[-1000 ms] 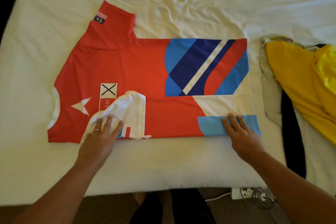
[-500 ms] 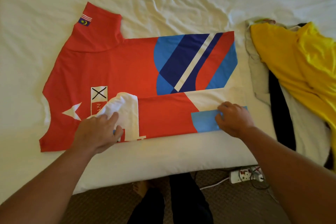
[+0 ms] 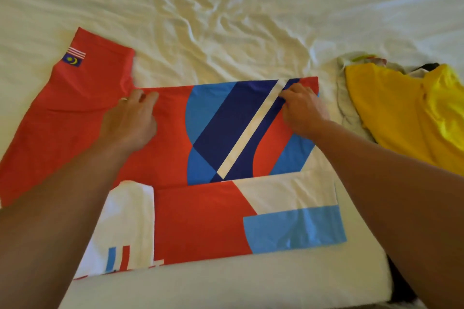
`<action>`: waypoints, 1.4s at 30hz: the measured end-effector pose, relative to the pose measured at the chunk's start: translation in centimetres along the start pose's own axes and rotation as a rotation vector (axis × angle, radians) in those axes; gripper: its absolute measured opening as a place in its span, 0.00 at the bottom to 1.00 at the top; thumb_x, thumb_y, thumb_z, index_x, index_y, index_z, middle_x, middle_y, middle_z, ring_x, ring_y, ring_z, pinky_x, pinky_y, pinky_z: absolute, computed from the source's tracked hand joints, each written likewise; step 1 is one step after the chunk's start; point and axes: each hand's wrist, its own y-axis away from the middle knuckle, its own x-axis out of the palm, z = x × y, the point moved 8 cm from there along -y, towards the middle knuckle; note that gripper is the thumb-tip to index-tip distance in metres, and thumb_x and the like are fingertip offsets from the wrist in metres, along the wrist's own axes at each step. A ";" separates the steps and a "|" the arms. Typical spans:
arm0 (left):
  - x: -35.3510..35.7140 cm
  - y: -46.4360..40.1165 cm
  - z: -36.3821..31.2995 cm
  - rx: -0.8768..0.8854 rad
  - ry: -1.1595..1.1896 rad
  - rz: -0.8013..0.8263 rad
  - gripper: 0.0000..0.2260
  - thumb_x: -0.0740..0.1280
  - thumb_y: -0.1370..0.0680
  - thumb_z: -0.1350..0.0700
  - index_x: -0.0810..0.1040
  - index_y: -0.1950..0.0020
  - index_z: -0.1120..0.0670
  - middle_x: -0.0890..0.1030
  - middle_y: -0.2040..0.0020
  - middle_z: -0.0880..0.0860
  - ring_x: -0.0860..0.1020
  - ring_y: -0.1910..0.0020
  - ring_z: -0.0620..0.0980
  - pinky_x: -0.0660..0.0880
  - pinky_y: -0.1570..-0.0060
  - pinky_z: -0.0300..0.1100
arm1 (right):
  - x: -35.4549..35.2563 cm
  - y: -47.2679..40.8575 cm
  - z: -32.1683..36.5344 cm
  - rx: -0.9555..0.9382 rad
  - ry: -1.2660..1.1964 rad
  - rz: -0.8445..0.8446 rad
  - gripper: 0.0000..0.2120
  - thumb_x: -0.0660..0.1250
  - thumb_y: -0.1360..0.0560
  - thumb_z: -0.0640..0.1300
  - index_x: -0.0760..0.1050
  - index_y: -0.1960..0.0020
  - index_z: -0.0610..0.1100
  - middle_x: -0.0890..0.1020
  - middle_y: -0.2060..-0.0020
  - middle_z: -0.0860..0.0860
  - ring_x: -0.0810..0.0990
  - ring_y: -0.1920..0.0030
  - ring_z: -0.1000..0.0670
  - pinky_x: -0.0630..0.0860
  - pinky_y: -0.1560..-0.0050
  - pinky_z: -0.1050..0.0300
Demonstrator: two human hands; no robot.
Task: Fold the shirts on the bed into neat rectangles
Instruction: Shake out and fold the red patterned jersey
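Red shirt (image 3: 206, 218) lies flat on rumpled white bed (image 3: 226, 20).

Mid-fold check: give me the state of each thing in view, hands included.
red shirt: spread flat on the bed, near side already folded over, far sleeve still out.
left hand: pinching the shirt's far edge near the sleeve.
right hand: pinching the far edge near the hem.
yellow shirt: unfolded, lying crumpled on a pile at the right.
bed sheet: wrinkled.

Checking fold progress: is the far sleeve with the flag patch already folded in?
No, the sleeve lies spread flat on the bed.
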 end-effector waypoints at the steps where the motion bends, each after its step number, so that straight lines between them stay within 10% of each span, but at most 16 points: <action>1: 0.0 -0.9 0.3 0.000 -0.029 0.005 0.26 0.67 0.24 0.62 0.68 0.26 0.52 0.71 0.32 0.59 0.75 0.42 0.68 0.76 0.49 0.62 | -0.2 -1.0 -0.2 0.004 0.014 0.000 0.19 0.60 0.23 0.36 0.75 0.33 0.44 0.74 0.36 0.45 0.74 0.37 0.39 0.74 0.48 0.47; 10: 0.1 -3.4 0.5 -0.017 -0.275 -0.094 0.21 0.73 0.28 0.59 0.76 0.35 0.54 0.77 0.43 0.62 0.74 0.42 0.65 0.66 0.45 0.59 | 0.2 -3.6 -1.5 0.015 0.170 -0.011 0.26 0.63 0.23 0.39 0.65 0.25 0.49 0.69 0.33 0.44 0.70 0.35 0.40 0.70 0.43 0.46; 24: -0.2 10.1 -1.2 0.094 -0.194 -0.292 0.08 0.62 0.23 0.55 0.80 0.52 0.55 0.81 0.58 0.58 0.76 0.55 0.62 0.62 0.55 0.54 | 0.9 12.5 -2.0 0.135 -0.091 -0.384 0.09 0.64 0.32 0.32 0.80 0.55 0.38 0.77 0.55 0.40 0.76 0.50 0.34 0.76 0.59 0.43; 42: 4.0 19.9 -1.9 0.268 -0.171 -0.246 0.06 0.72 0.23 0.56 0.84 0.57 0.57 0.81 0.57 0.55 0.76 0.56 0.60 0.64 0.53 0.53 | 4.0 20.6 -3.3 0.195 0.187 -0.215 0.10 0.70 0.37 0.28 0.76 0.59 0.39 0.76 0.56 0.41 0.75 0.55 0.36 0.72 0.59 0.46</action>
